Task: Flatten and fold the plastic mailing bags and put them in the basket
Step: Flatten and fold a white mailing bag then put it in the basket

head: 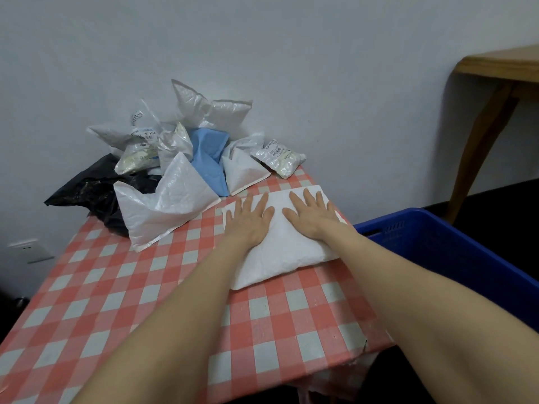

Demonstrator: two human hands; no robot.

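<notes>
- Checking containers first: blue basket [408, 221] sits just off the table's R edge, lower than the top. We see its rim and inner wall only, so contents can't be told.
- White mailing bag [280, 258] lies on the red-checked table [145, 301], R of centre. It's puffy and crinkled, and the far end looks flatter than the near end.
- Our L hand [250, 220] and R hand [312, 217] rest side by side on the bag's far half, palms down. Fingers are straight and spread, pressing, w/ nothing gripped.
- Pile of bags [180, 158] is at the far L against the wall: white, clear, one blue bag [210, 158] and a black bag [90, 188] hanging over the L edge.
- Edges: the bag's R side runs close to the table's R edge, beside the basket. Its far L corner is near the pile.
- Room: open cloth shows nearer us and to the L of the bag.
</notes>
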